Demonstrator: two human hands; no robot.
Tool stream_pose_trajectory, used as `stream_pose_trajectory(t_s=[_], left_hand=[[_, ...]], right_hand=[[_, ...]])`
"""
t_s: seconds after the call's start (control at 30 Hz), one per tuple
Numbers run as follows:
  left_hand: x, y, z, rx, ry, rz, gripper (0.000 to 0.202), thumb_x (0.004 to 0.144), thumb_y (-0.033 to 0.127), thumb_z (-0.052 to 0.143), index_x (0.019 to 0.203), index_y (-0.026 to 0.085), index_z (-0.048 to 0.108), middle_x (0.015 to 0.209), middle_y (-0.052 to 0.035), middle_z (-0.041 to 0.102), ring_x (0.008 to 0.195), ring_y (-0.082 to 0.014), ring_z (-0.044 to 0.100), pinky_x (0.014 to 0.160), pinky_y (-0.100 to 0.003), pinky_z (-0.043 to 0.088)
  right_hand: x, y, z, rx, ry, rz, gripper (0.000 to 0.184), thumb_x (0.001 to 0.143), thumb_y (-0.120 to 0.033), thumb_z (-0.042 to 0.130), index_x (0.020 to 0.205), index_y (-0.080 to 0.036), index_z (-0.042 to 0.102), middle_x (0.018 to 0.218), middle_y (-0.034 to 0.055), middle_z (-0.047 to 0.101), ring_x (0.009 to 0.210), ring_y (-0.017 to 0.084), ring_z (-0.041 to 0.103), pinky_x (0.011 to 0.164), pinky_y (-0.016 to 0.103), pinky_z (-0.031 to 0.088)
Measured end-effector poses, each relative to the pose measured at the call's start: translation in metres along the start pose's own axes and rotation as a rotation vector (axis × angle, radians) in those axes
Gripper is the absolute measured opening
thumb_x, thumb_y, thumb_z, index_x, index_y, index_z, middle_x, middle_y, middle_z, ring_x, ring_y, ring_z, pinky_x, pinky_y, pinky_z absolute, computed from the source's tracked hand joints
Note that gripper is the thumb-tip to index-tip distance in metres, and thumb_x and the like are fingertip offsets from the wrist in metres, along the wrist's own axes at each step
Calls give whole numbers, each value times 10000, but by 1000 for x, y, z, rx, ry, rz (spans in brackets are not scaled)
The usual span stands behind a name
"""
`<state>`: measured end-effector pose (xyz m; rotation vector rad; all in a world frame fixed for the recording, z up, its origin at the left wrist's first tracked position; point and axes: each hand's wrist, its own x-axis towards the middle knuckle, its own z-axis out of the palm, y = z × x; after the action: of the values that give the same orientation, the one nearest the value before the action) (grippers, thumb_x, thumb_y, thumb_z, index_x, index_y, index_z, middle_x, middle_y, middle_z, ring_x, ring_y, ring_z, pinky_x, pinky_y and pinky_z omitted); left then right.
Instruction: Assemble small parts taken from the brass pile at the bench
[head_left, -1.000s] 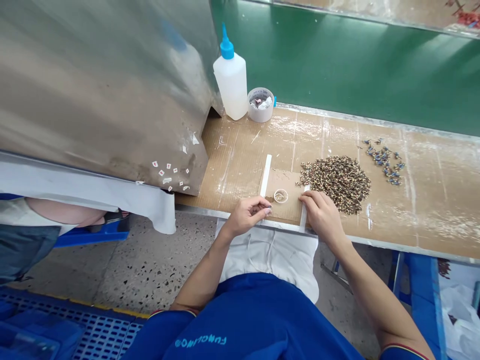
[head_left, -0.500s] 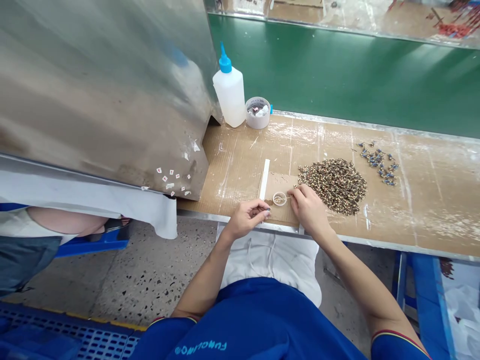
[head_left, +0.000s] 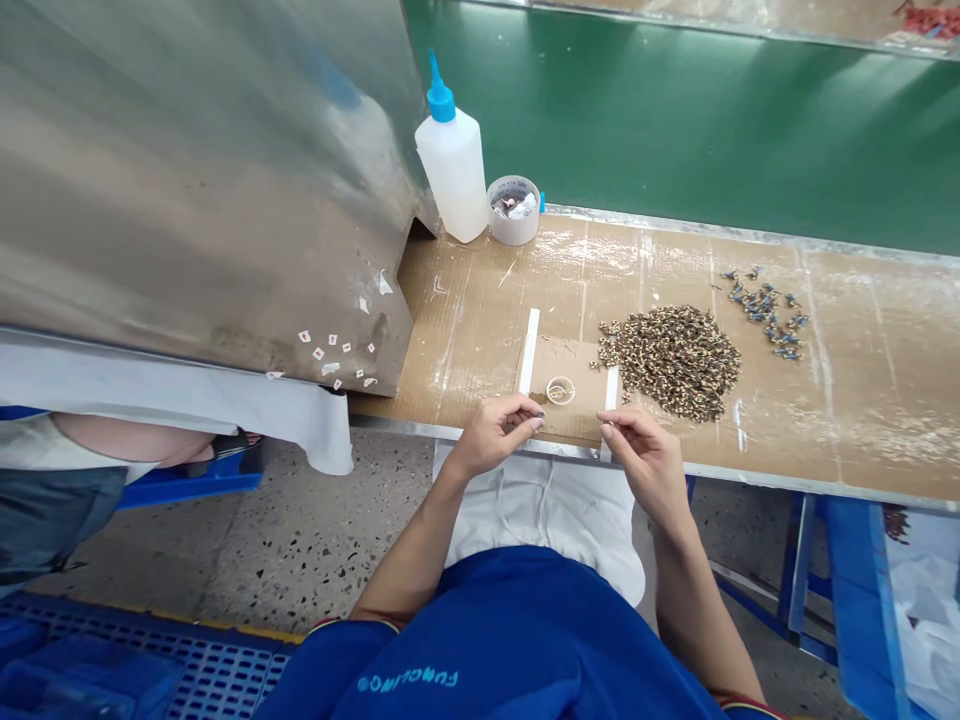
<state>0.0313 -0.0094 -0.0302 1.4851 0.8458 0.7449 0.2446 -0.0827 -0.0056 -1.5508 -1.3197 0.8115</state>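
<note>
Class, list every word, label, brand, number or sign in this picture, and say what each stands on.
"FUN…LIN…", upside down in light blue on the blue shirt; the other letters are unclear.
Small print inside the wall of the round white tub: too small to read.
Reddish marks on small white stickers on the metal panel: too small to read.
No other text can be made out.
</note>
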Motion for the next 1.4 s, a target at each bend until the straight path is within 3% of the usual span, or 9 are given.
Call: stream_pose_trajectory(t_s=[0.17,0.27,0.47,0.57,0.83,1.4], left_hand=[[1,6,-1,124,-7,29,171,895,294,619,853,137,672,750,-43,664,628,-112,589,579,-213,476],[1,7,-1,202,-25,69,196,908,304,609,822,141,676,730,-38,662,614,-111,572,579,-211,456],[1,8,2,295,-59,124,237,930,309,581,787,148,679,708,-38,662,587,-114,545,569,-216,416],[2,10,3,335,-82,119,251,936,318,571,776,157,677,682,-27,649,559,-111,507,570,-225,398],[1,7,7,407,-71,139,220,928,265,540,753,167,629,647,-5,597,558,-116,494,575,-232,391],[2,3,8,438,-86,268,232,977,235,511,793,164,633,717,-26,622,648,-136,564,634,-242,428]], right_hand=[[-6,1,15,102,-34,53,216,902,-411,651,938,-238,776,892,76,692,799,203,643,627,313,511],[-8,2,23,160,-98,108,245,891,-444,661,932,-229,772,852,69,709,743,189,648,608,303,515],[-9,3,35,315,16,267,368,776,-558,758,848,-202,699,730,46,720,650,175,668,573,283,550],[-6,2,40,321,11,291,391,751,-574,772,826,-198,696,743,56,736,648,178,682,573,283,556],[-5,2,47,255,-6,269,386,817,-575,704,867,-192,706,791,68,759,668,181,703,594,290,557],[-4,2,49,212,-19,224,314,859,-517,664,849,-204,673,668,15,668,577,155,632,546,274,520]])
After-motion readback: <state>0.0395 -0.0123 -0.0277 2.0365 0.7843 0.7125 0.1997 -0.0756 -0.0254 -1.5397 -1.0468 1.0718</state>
